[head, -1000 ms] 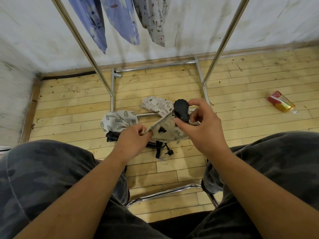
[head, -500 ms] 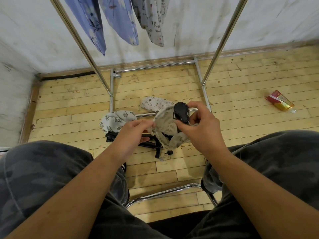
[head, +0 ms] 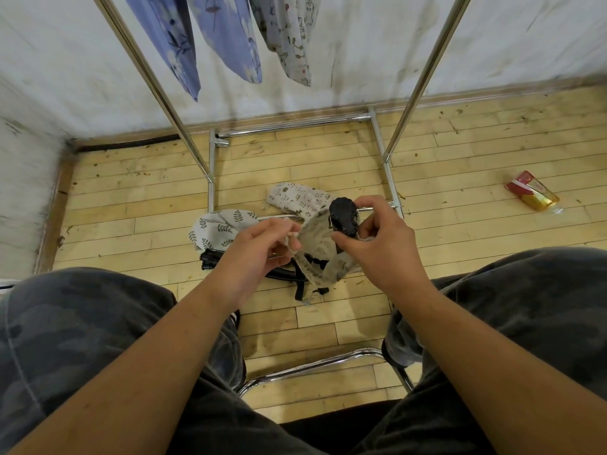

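Drawn closer since a second ago, my left hand (head: 259, 254) nears the right hand (head: 377, 244), and the patterned cloth (head: 317, 238) sags between both hands, above the wooden floor (head: 460, 178). Left fingers pinch its edge; the right grips a black clip (head: 343, 216) against its top.

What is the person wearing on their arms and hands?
Nothing that I can see. The left hand and right hand have no gloves and no rings on the fingers that show. The left arm and right arm are bare to the picture's edge: no sleeves, watch or bands.
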### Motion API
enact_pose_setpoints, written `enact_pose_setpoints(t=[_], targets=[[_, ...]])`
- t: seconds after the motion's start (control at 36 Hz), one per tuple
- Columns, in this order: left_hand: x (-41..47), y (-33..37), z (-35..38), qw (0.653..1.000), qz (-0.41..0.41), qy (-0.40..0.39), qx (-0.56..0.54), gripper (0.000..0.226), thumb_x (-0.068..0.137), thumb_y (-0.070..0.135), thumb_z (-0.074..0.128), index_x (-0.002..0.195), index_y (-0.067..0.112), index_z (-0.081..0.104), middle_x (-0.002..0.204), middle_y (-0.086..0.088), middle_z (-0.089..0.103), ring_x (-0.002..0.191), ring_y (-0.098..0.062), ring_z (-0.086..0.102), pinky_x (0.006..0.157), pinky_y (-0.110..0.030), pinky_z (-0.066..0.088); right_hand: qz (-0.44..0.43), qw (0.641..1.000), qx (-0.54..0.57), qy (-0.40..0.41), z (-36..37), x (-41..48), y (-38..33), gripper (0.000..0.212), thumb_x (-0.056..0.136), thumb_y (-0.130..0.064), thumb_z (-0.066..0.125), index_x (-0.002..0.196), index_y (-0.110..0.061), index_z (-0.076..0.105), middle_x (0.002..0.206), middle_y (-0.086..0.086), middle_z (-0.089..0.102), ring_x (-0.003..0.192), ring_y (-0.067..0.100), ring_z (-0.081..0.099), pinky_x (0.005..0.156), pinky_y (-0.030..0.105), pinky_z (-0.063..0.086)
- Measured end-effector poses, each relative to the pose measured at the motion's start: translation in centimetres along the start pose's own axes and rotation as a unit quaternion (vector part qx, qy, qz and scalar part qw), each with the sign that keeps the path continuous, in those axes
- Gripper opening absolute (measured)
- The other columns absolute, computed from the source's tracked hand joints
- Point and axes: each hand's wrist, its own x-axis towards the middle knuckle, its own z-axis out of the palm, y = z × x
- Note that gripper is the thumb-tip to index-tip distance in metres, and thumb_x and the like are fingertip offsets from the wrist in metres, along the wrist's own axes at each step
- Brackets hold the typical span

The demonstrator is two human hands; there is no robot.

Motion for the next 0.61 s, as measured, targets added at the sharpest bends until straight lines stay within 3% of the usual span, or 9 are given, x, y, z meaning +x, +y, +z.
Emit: enact_pose_setpoints(t=[0.14,0.22,0.28,0.36,0.42,0.5,0.61], targets=[[0.5,-0.4,0.3,1.000,-0.013,0.010,-0.019,0.025,0.104,0.028,0.058,0.124,0.020,0.071,0.072,0.003,0.050,0.073,-0.012,0.051,0.074,-0.028,0.053,0.003,1.000,0.011,-0.028,0.2,0.0,-0.3,0.046,0.080,-0.031,0.089,0.113,-0.042,0.058,0.076,-0.005,0.053,0.066,0.002,0.051,0.062,0.013,0.049],[0.5,-0.6,0.5,0.998,-0.043,-0.009,-0.033,0.030,0.102,0.036,0.058,0.124,0.018,0.068,0.066,0.006,0.045,0.063,-0.009,0.049,0.074,-0.030,0.051,-0.014,0.998,0.017,-0.063,0.5,-0.5,-0.6,0.049,0.079,-0.029,0.090,0.114,-0.043,0.058,0.078,-0.007,0.053,0.070,0.003,0.052,0.066,0.015,0.051],[0.3,-0.6,0.7,0.997,-0.066,-0.039,-0.023,0.041,0.097,0.050,0.060,0.119,0.016,0.065,0.067,0.008,0.055,0.068,-0.011,0.056,0.076,-0.033,0.049,-0.039,0.995,0.011,-0.092,0.9,-1.1,-0.9,0.049,0.078,-0.026,0.090,0.115,-0.038,0.060,0.078,-0.008,0.054,0.071,0.003,0.053,0.065,0.015,0.050],[-0.1,-0.6,1.1,0.996,-0.078,-0.049,0.018,0.063,0.079,0.063,0.064,0.126,0.021,0.063,0.098,0.001,0.076,0.087,-0.015,0.069,0.076,-0.033,0.051,-0.107,0.986,-0.027,-0.125,1.5,-1.8,-1.4,0.051,0.078,-0.022,0.089,0.122,-0.027,0.064,0.076,-0.013,0.053,0.074,0.001,0.056,0.066,0.015,0.050],[-0.2,-0.6,1.2,0.995,-0.071,-0.030,0.056,0.058,0.076,0.065,0.067,0.123,0.030,0.068,0.107,0.001,0.078,0.095,-0.017,0.070,0.076,-0.033,0.052,-0.133,0.980,-0.053,-0.142,1.7,-2.0,-1.5,0.053,0.078,-0.021,0.089,0.124,-0.026,0.064,0.078,-0.014,0.053,0.080,0.003,0.057,0.071,0.018,0.052],[-0.1,-0.7,0.6,0.995,-0.059,0.002,0.081,0.041,0.084,0.059,0.072,0.118,0.037,0.072,0.106,0.005,0.078,0.103,-0.020,0.071,0.085,-0.036,0.056,-0.133,0.975,-0.066,-0.167,1.6,-1.9,-1.5,0.056,0.080,-0.015,0.087,0.129,-0.027,0.062,0.082,-0.017,0.053,0.083,-0.001,0.058,0.073,0.011,0.050],[-0.5,-0.8,-0.1,0.995,-0.046,0.021,0.083,0.041,0.084,0.060,0.073,0.118,0.037,0.073,0.108,0.004,0.078,0.107,-0.022,0.072,0.100,-0.044,0.057,-0.123,0.972,-0.089,-0.182,1.6,-2.2,-1.5,0.060,0.084,-0.003,0.078,0.133,-0.033,0.060,0.084,-0.013,0.052,0.078,0.002,0.054,0.071,0.009,0.046]])
